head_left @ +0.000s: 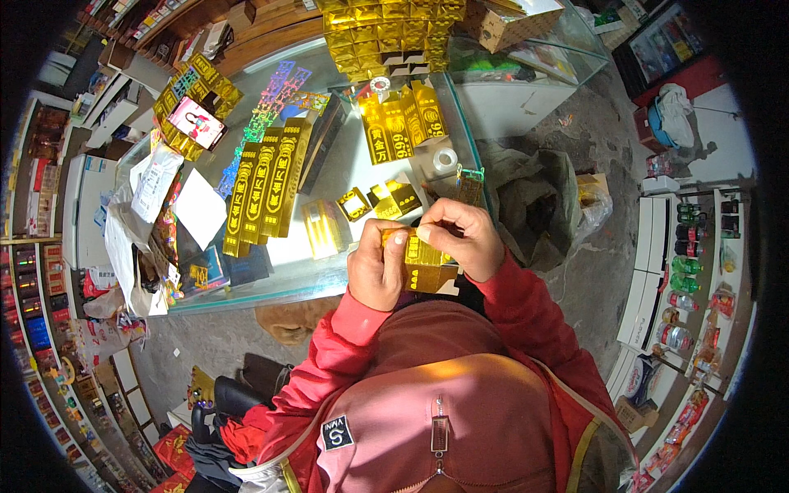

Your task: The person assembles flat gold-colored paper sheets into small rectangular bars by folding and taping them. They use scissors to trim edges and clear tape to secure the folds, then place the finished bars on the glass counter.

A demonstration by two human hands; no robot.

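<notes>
Both hands meet just above the near edge of the glass tabletop (345, 177), at about 6 o'clock from its middle, with a small gold foil box (423, 261) between them. The left hand (376, 264) wraps the box's left end, its grip closed around it with the thumb on top; the right hand (460, 238) pinches the upper edge at the box's 12 o'clock, fingertips closed on a flap or tab. The box looks like thin, glossy card: light, probably slippery on its foil faces, and easy to crease or dent if squeezed on the flat sides, so it is best held by the edges and corners, where the folds stiffen it. On the tabletop, at 10 o'clock from the hands, lie long gold boxes (261, 191) side by side; at 12 o'clock stand upright gold packets (401, 122), with a roll of tape (445, 159) just to their right. A phone (197, 122) rests at far 10 o'clock.
</notes>
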